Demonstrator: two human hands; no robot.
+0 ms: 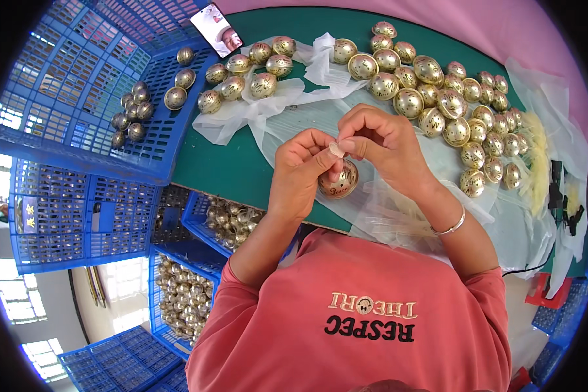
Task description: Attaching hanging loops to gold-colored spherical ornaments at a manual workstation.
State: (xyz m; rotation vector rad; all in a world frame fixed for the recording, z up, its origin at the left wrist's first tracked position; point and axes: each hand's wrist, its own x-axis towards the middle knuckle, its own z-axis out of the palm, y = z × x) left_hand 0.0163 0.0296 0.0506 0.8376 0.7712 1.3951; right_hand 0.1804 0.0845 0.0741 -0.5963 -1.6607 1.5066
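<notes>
Over the table's near part, my left hand (300, 171) and my right hand (387, 145) meet with fingertips pinched together. Between them is a small, whitish, flat piece (336, 150), too small to name exactly. Just below my fingers sits a shiny gold bauble (338, 183) with dark lettering; my left fingers hide part of it, and whether they touch it I cannot tell. Several more gold baubles (451, 103) cover the table's right side. Another group of baubles (263, 85) rests on crumpled white sheeting (287, 127) at the upper left.
A blue crate (176, 140) at the left holds several baubles. Lower crates are filled with gold baubles (184, 294). A phone (215, 29) leans by the crate's edge. Pale yellow fibres (537, 163) and black tools (555, 186) lie at the right of the green table (209, 173).
</notes>
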